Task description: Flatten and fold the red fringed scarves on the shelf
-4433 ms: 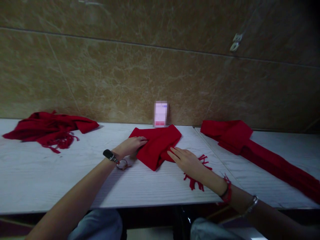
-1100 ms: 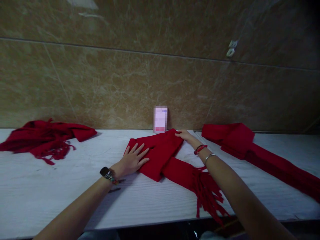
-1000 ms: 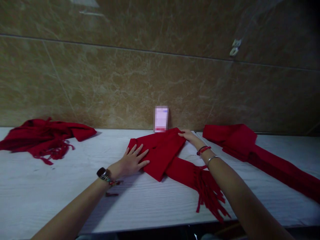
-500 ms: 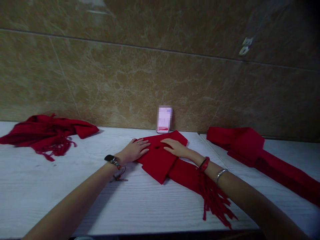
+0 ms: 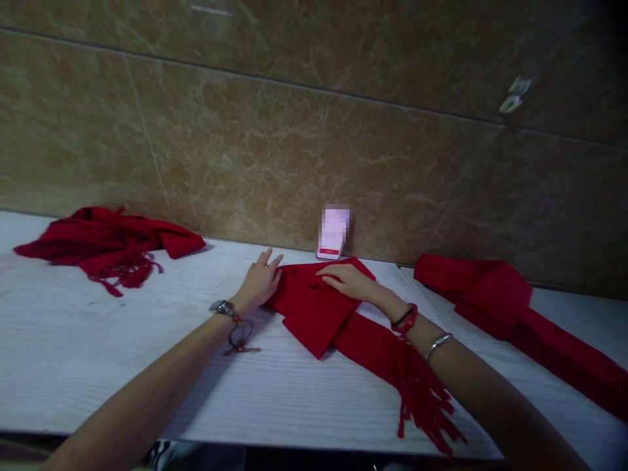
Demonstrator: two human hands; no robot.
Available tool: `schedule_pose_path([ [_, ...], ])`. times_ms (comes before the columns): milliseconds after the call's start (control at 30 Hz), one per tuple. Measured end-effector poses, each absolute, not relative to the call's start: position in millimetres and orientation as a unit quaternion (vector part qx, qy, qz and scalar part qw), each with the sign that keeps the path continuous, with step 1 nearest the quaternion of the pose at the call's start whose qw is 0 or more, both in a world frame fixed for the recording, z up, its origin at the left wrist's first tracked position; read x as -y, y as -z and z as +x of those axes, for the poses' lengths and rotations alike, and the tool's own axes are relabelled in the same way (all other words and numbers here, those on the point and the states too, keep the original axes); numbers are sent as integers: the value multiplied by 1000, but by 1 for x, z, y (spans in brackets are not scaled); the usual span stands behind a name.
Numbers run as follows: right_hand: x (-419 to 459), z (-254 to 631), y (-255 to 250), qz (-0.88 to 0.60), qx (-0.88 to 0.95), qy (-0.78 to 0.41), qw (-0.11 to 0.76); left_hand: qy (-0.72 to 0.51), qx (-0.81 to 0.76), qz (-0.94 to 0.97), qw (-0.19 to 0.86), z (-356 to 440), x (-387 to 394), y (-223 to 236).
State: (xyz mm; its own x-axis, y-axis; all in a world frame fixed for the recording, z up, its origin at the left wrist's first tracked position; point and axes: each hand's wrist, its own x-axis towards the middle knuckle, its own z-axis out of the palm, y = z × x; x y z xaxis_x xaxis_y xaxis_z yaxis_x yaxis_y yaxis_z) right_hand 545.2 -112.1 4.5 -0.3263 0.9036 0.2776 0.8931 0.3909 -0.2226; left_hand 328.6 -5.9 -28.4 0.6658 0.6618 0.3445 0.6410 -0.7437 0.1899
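Observation:
A red fringed scarf (image 5: pixel 318 320) lies folded in the middle of the white table, its fringe (image 5: pixel 424 399) trailing toward the front right. At the scarf's left edge is my left hand (image 5: pixel 260 281), fingers stretched and a little spread, holding nothing; a watch and beaded bracelet circle its wrist. My right hand (image 5: pixel 348 281) rests flat on the scarf's upper right part, fingers extended beside a small dark dip in the cloth. On that wrist are a red band and a silver bangle.
A crumpled red scarf (image 5: pixel 108 242) lies at the back left. Another red scarf (image 5: pixel 490 294), folded with a long tail, lies on the right. A phone (image 5: pixel 334 232) leans on the brown tiled wall (image 5: pixel 245 150). The white wood-grain table (image 5: pixel 235 405) has a seam right of centre.
My left hand has slid leftward from the top of the scarf to its edge, its fingers now pointing more upward. My right hand stays on the cloth. The camera view has shifted slightly.

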Motion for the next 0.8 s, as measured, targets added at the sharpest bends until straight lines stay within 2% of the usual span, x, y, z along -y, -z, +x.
schedule_pose_path([
  [167,108,559,24,-582,811,-22,51,-114,-199,973,-5,327,19,29],
  [300,111,566,38,-598,797,-17,85,-142,-218,965,19,323,12,35],
  [400,127,560,26,-609,775,-2,171,-224,-341,911,59,318,-1,34],
  [467,147,547,15,-606,768,8,207,-234,-414,872,118,314,-8,30],
  [533,171,531,10,-589,786,2,187,-212,-441,846,211,311,-10,23],
  [633,202,508,17,-578,810,-4,102,-186,-417,821,342,310,-5,12],
  [700,212,500,24,-582,810,2,68,-186,-396,821,368,310,1,8],
  [800,216,503,28,-568,821,-18,62,-199,-413,824,334,312,7,7],
])
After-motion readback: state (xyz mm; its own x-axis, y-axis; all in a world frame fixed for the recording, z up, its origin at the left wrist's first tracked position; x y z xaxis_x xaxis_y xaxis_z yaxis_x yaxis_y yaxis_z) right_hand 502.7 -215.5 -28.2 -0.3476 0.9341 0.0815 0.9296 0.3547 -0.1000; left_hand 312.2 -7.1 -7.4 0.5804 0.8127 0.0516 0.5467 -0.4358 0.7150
